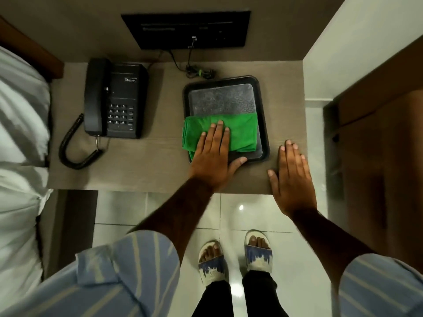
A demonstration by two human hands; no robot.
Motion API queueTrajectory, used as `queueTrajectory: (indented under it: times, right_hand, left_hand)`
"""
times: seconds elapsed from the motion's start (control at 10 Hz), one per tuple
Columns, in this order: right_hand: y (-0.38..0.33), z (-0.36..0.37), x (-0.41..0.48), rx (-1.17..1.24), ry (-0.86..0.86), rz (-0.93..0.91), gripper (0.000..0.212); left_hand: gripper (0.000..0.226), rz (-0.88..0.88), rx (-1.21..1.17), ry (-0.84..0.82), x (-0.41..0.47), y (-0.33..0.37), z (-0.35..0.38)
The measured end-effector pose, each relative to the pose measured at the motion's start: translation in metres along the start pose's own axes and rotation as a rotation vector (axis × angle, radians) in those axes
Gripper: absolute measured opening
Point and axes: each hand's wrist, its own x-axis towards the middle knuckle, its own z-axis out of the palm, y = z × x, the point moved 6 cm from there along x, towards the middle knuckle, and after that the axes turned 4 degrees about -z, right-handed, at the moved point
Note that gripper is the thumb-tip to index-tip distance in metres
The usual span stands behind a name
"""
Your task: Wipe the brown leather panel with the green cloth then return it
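A person is standing at a grey-brown wooden bedside table (pixel 146 165), seen from above. A black corded telephone (pixel 114 99) is sitting on the table's left part; a small white label near the top of its base is carrying print too blurred to read, and the keypad digits are showing white on black. To the right, a black tray (pixel 265 124) is lying on the table with a grey textured mat inside. The green cloth (pixel 242 131), folded, is lying across the near half of the tray. The left hand (pixel 212 154) is pressing flat on the cloth, fingers extended and together, thumb spread onto the tray's near rim; it is not gripping anything. The right hand (pixel 293 177) is resting palm down, fingers straight, on the table's near right corner, just beside the tray and holding nothing. A brown leather panel cannot be made out with certainty. Black cables (pixel 199 73) are lying bunched behind the tray.
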Motion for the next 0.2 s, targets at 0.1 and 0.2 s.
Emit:
queueTrajectory:
  times: [0.1,0.2]
  right_hand:
    - [-0.005,0.011,0.002,0.025,-0.157,-0.008,0.075]
    - [-0.002,-0.044,0.017,0.173,-0.278,-0.029,0.081]
  left_hand:
    - [0.099,-0.022,0.023,-0.134,0.003,-0.002,0.004]
    - [0.096,-0.027,0.016,-0.109,-0.003,0.003,-0.043]
